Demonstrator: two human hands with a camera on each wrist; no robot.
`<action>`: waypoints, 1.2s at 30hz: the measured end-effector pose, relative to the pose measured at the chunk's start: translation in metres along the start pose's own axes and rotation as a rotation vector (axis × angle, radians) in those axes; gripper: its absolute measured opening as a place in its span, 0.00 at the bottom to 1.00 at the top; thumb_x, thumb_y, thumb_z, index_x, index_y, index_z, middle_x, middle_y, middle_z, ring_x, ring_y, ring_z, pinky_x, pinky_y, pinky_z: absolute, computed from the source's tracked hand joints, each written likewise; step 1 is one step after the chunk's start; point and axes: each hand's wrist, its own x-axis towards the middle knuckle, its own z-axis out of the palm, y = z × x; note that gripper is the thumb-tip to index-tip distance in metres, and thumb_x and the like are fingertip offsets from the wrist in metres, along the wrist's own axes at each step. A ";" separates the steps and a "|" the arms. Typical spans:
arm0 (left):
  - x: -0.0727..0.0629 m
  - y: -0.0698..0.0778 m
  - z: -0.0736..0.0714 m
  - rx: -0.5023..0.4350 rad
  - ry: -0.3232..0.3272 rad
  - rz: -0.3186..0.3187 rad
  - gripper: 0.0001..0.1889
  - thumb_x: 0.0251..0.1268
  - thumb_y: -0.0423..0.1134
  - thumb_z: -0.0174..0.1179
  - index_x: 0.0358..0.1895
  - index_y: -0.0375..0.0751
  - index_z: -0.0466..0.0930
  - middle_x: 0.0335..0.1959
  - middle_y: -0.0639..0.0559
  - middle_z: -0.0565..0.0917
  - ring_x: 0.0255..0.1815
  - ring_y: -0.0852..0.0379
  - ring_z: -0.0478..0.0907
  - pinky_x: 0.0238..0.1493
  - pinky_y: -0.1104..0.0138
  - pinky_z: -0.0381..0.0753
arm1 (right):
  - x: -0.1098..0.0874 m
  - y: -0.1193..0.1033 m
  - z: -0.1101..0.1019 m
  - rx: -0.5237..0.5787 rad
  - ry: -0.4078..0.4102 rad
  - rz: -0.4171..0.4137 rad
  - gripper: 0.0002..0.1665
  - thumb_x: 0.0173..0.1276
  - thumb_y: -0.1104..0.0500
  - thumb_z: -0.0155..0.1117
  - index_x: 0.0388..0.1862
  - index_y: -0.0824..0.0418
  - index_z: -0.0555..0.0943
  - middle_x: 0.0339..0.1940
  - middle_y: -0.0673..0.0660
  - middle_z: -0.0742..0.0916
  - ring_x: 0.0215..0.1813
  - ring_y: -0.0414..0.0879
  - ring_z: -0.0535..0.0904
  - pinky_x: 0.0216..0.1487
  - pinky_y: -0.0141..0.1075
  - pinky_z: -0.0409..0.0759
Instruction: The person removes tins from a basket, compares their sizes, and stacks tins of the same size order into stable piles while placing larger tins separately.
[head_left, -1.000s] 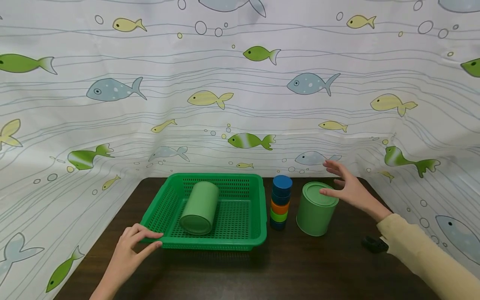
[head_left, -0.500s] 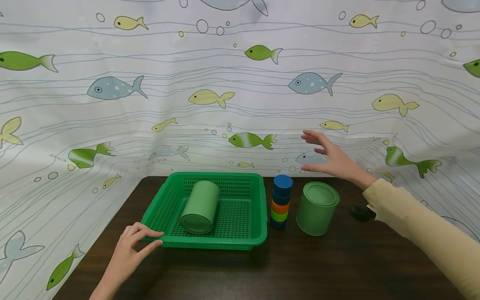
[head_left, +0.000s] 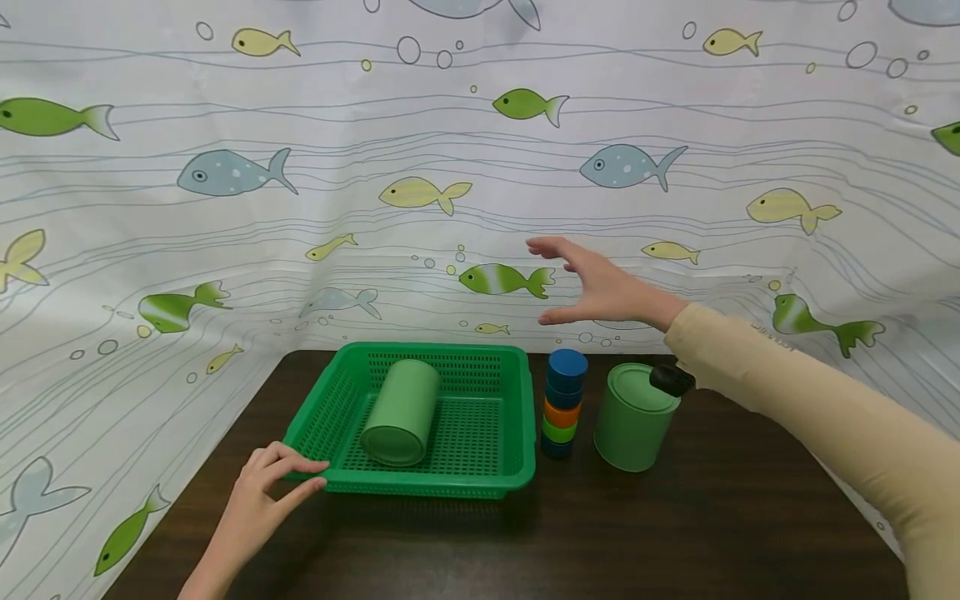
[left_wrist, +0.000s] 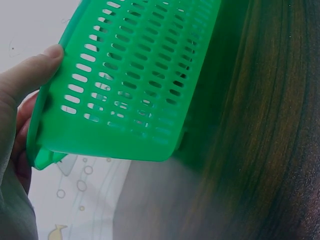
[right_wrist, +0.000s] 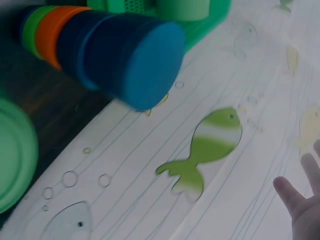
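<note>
My left hand [head_left: 264, 492] pinches the front left corner of a green plastic basket [head_left: 435, 481]. In the left wrist view the thumb [left_wrist: 37, 72] lies against the basket's rim, with the fingers behind it. A pale green can [head_left: 406, 398] lies on its side inside the basket. My right hand [head_left: 596, 287] hovers in the air, thumb and fingers spread wide with nothing between them. Below it stands an upright stack of round pieces [head_left: 564, 408] in blue, orange and lime green, just right of the basket. Another green can [head_left: 630, 433], lidded and upright, stands beside the stack.
A dark wooden table [head_left: 480, 550] bears everything. White cloth [head_left: 337, 108] printed with fish rises behind the table and along both sides. A small black object [head_left: 672, 380] shows at the right sleeve's cuff, overlapping the upright can in the head view.
My right hand has risen from beside the upright can and swung left, above the stack. The left hand keeps its place on the basket; the cans and the stack have not moved.
</note>
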 end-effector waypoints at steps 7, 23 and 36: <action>0.001 0.001 0.000 -0.008 0.004 0.002 0.24 0.39 0.26 0.77 0.40 0.59 0.89 0.34 0.63 0.77 0.41 0.68 0.63 0.41 0.72 0.60 | 0.039 -0.024 0.024 -0.057 -0.130 -0.104 0.59 0.56 0.44 0.77 0.80 0.54 0.55 0.80 0.52 0.63 0.78 0.50 0.60 0.77 0.53 0.60; 0.000 0.000 0.000 -0.012 0.006 -0.005 0.24 0.39 0.26 0.77 0.39 0.59 0.89 0.35 0.65 0.77 0.40 0.69 0.63 0.40 0.72 0.59 | 0.094 -0.057 0.090 -0.135 -0.372 -0.259 0.59 0.58 0.40 0.75 0.81 0.50 0.53 0.81 0.50 0.60 0.82 0.47 0.52 0.80 0.49 0.52; 0.000 -0.002 -0.002 -0.024 0.012 0.017 0.24 0.38 0.26 0.77 0.40 0.59 0.89 0.34 0.64 0.77 0.40 0.67 0.64 0.42 0.73 0.59 | 0.109 -0.060 0.153 -0.189 -0.437 -0.395 0.54 0.58 0.38 0.73 0.79 0.45 0.57 0.80 0.49 0.63 0.81 0.46 0.55 0.79 0.46 0.55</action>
